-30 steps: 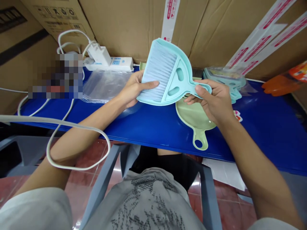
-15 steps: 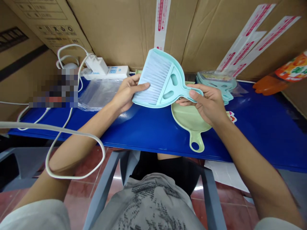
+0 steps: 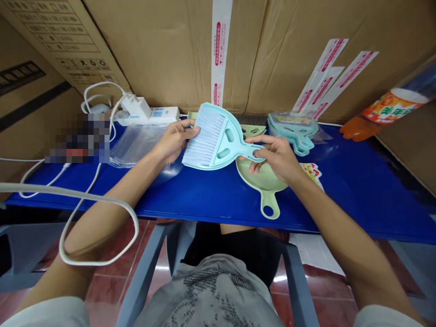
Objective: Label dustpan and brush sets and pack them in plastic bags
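A light blue dustpan with a matching brush (image 3: 225, 141) nested in it is held above the blue table, its pale bristles facing left. My left hand (image 3: 175, 140) pinches the bristle-side edge, thumb on top. Around the handle end are the fingers of my right hand (image 3: 274, 156), some of them spread below it. Beneath my right hand lies a green dustpan (image 3: 269, 200), its ring handle toward the table's front edge. A green brush (image 3: 252, 131) lies behind, partly hidden.
Bagged blue dustpan sets (image 3: 294, 131) and an orange drink bottle (image 3: 381, 113) are at the back right. Clear plastic bags (image 3: 136, 143), a power strip (image 3: 163, 113) and a looping white cable (image 3: 131, 206) are on the left. A colourful card (image 3: 311, 171) lies by my right wrist.
The view has shifted. The blue set is slightly lower and farther left over the table, and some right-hand fingers have loosened from the handle. The green brush and the card show more.
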A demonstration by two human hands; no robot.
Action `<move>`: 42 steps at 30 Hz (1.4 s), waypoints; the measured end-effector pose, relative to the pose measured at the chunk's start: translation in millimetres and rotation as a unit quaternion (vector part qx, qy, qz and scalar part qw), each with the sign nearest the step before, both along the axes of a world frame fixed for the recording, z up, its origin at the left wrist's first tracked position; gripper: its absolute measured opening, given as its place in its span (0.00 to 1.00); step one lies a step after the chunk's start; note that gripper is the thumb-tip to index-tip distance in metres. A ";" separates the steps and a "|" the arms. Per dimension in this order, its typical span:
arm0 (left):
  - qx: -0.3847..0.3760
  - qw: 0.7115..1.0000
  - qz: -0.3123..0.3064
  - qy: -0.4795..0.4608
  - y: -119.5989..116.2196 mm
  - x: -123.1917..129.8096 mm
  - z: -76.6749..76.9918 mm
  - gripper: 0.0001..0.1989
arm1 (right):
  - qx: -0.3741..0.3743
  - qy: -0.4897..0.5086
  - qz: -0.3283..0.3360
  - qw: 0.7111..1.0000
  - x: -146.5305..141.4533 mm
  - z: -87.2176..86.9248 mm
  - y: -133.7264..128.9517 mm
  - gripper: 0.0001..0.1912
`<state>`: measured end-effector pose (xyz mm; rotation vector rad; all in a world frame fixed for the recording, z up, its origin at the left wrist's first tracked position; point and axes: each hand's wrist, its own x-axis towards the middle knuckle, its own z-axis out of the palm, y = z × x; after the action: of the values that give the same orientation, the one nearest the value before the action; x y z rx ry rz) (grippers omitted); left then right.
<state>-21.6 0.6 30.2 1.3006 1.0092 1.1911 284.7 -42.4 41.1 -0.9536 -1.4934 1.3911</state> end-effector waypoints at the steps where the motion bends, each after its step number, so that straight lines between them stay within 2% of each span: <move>1: -0.012 1.000 -0.013 0.008 0.9 -4.3 1.7 0.15 | 0.012 -0.008 0.002 1.000 1.5 1.6 -0.4 0.17; 5: -0.061 0.989 -0.105 0.081 2.7 -25.8 11.1 0.20 | 0.056 0.005 -0.014 0.998 5.6 9.6 -1.4 0.14; 8: -0.051 0.957 -0.212 0.190 1.5 -32.9 13.9 0.22 | 0.070 0.007 -0.050 0.996 6.6 10.2 1.4 0.12; 11: 0.069 0.913 -0.255 0.312 -0.2 -27.1 10.7 0.21 | 0.079 -0.013 -0.075 0.994 7.7 4.5 7.4 0.10; 13: 0.177 0.876 -0.237 0.381 -1.7 -20.1 8.3 0.20 | 0.090 -0.045 -0.087 0.991 9.2 -1.5 12.6 0.10; 15: 0.266 0.841 -0.222 0.416 -3.7 -14.1 7.8 0.19 | 0.132 -0.109 -0.110 0.979 11.5 -8.6 18.4 0.09; 17: 0.326 0.823 -0.215 0.412 -6.4 -10.3 9.9 0.17 | 0.211 -0.217 -0.129 0.944 14.1 -16.2 23.9 0.08; 19: 0.356 0.827 -0.202 0.385 -9.6 -7.9 13.6 0.15 | 0.283 -0.332 -0.125 0.891 16.4 -24.0 28.5 0.09; 21: 0.357 0.840 -0.198 0.358 -12.7 -6.0 17.4 0.14 | 0.311 -0.407 -0.107 0.852 18.2 -31.2 31.7 0.13; 23: 0.342 0.846 -0.226 0.342 -15.5 -3.5 19.3 0.15 | 0.311 -0.438 -0.098 0.838 19.4 -37.2 34.3 0.15; 25: 0.323 0.835 -0.283 0.346 -18.1 -0.7 17.5 0.20 | 0.305 -0.449 -0.094 0.834 20.1 -41.3 36.8 0.15; 27: 0.308 0.809 -0.345 0.362 -20.6 1.8 11.6 0.29 | 0.300 -0.457 -0.089 0.832 20.3 -43.0 39.0 0.13; 29: 0.294 0.782 -0.395 0.383 -23.3 3.3 3.5 0.45 | 0.297 -0.464 -0.088 0.830 20.3 -42.7 40.5 0.11; 32: 0.278 0.751 -0.432 0.414 -26.8 2.9 -5.6 0.60 | 0.296 -0.463 -0.099 0.829 20.5 -40.3 41.2 0.10; 35: 0.276 0.739 -0.433 0.436 -28.2 0.6 -5.1 0.61 | 0.294 -0.448 -0.113 0.837 21.3 -37.2 40.8 0.09; 42: 0.275 0.741 -0.420 0.447 -22.7 -1.5 -0.2 0.50 | 0.294 -0.397 -0.120 0.861 18.4 -24.1 34.8 0.06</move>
<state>-23.0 -22.1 30.0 2.5651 0.4946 0.0556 303.1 -7.6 17.0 -1.3076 -2.1234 0.2655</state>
